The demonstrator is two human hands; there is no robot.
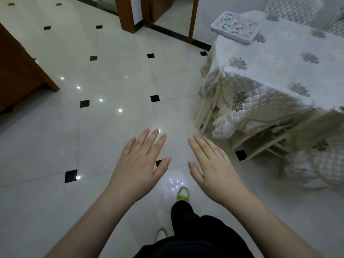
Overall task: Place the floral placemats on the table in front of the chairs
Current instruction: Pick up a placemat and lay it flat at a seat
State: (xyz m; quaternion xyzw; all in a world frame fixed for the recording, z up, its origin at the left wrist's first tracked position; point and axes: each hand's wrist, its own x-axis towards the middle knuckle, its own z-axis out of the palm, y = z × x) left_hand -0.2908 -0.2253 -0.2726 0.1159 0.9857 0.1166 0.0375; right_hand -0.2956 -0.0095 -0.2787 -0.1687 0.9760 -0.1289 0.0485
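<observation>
A stack of floral placemats (pixel 236 27) lies on the far left corner of the table (pixel 283 67), which wears a white quilted cloth with grey flower motifs. My left hand (pixel 141 161) and my right hand (pixel 210 164) are held out flat over the floor, palms down, fingers straight, holding nothing. Both hands are well short of the table and far from the placemats. Chairs with quilted covers stand at the table: one at the far side (pixel 292 8) and one at the near right (pixel 316 164).
Glossy white floor tiles (pixel 111 81) with small black insets fill the left and middle. A wooden cabinet (pixel 20 71) stands at the left, brown door frames (pixel 128 13) at the back. My legs and shoes (pixel 183 194) are below my hands.
</observation>
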